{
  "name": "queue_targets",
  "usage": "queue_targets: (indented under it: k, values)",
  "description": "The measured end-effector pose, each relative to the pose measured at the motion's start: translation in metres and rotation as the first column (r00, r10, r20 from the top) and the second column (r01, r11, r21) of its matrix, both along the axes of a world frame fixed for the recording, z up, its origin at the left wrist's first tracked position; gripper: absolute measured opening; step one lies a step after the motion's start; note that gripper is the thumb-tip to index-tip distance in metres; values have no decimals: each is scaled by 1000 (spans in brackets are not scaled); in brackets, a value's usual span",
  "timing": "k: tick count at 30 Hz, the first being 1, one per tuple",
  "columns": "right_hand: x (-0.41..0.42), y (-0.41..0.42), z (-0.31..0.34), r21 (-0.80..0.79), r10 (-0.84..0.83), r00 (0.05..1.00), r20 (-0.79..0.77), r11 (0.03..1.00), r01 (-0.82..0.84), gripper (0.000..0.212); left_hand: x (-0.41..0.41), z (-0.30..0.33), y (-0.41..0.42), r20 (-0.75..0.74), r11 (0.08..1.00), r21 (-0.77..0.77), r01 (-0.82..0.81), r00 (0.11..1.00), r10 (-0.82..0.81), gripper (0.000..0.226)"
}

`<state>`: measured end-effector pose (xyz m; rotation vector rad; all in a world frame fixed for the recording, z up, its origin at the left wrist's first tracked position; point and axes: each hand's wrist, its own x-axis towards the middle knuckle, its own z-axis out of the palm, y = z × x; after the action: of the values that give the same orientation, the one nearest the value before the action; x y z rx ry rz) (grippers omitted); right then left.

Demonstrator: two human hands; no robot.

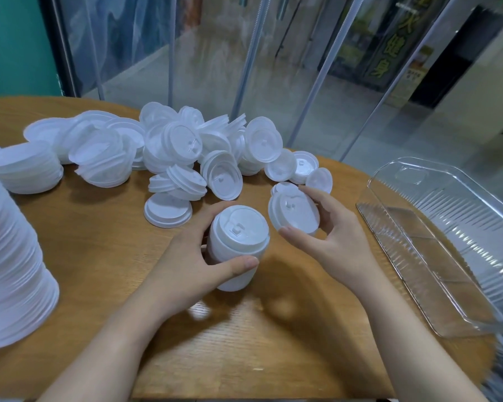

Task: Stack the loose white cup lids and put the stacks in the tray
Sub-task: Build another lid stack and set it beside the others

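Far left on the wooden table [105, 256]: a tall stack of white lids [9, 271], with a loose lid pile [172, 149] spread behind toward centre. Centre, left hand [198, 265] has thumb and fingers curled round a short lid stack [237, 245]; just beside it, right hand [331, 242] pinches a single lid [294, 210] tilted on edge. Clear plastic tray [436, 245] sits at right, no lids in it
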<state>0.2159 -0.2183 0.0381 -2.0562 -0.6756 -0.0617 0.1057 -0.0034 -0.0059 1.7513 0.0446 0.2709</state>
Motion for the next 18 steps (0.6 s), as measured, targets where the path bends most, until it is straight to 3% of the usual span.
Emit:
queue_targets:
  k: [4, 10, 14, 18]
  values:
    - [-13, 20, 20, -21, 98, 995, 24, 995, -97, 63, -1, 0, 0, -1, 1000, -1, 1, 1000, -1, 79]
    - [-24, 41, 23, -179, 178, 984, 7, 968, -174, 53, -1, 3, -1, 16, 1000, -20, 16, 1000, -16, 74]
    - [-25, 46, 19, -251, 197, 980, -11, 948, -194, 67, -1, 2, 1, 17, 1000, 16, 11, 1000, -11, 70]
    - [-27, 49, 19, -256, 217, 976, -26, 942, -216, 59, 0, 1, 3, 12, 999, 39, 4, 1000, -5, 67]
